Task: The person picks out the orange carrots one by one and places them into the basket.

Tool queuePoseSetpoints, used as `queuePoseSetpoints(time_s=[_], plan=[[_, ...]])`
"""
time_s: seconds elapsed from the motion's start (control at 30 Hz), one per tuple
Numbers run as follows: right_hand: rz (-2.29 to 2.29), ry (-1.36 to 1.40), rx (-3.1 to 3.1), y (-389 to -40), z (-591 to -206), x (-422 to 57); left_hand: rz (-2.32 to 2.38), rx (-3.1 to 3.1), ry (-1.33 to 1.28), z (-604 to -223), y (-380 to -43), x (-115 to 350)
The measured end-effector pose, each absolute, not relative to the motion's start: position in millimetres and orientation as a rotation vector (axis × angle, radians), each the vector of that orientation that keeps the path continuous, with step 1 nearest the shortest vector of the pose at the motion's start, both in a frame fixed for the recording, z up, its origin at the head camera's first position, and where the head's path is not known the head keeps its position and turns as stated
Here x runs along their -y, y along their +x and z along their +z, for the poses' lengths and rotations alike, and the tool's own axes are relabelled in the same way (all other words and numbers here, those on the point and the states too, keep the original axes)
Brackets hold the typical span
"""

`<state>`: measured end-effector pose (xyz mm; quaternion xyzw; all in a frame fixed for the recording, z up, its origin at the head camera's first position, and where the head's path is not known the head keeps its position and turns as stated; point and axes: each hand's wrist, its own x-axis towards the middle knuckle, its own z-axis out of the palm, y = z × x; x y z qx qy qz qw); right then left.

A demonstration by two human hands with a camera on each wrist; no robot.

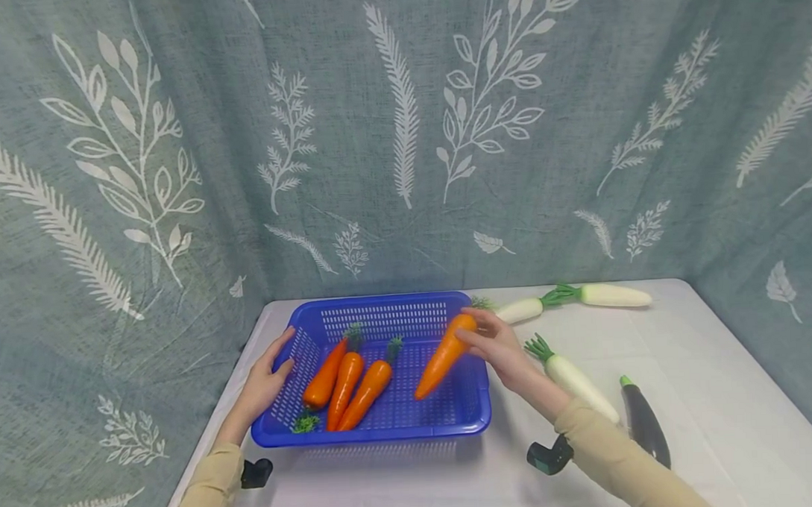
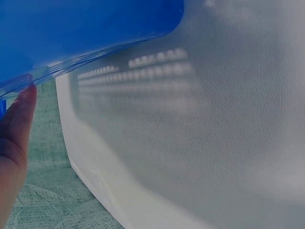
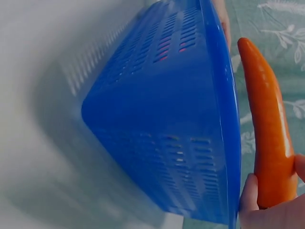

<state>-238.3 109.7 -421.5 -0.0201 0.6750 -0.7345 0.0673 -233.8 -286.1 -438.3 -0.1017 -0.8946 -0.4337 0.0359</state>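
Observation:
A blue plastic basket [image 1: 385, 433] with slotted walls stands on the table. Three orange carrots with green tops lie in its left half: one at the left [image 1: 325, 376], a middle carrot [image 1: 346, 382] and a right carrot [image 1: 368, 393]. Over the basket's right side, my right hand [image 1: 499, 347] pinches another carrot [image 1: 445, 356] by its thick end between thumb and fingers, the tip slanting down to the left. In the right wrist view this carrot [image 3: 268, 114] is beside the rim. My left hand [image 1: 263, 381] touches the basket's left rim with fairly straight fingers [image 2: 24, 114].
To the basket's right lie white radishes: one near the back [image 1: 615, 295], one partly behind my right hand [image 1: 521, 310], one nearer [image 1: 581, 385]. A dark eggplant [image 1: 643, 420] lies farther right. Behind the white table [image 1: 387, 485] hangs a leaf-patterned curtain [image 1: 349, 151].

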Motion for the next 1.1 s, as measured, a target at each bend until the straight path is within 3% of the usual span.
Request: queuePoseSetpoints(time_s=[1.1], plan=[[-2.248, -0.025, -2.046, -232, -424, -66, -1.326, 2.765, -0.305, -438, -236, 285]])
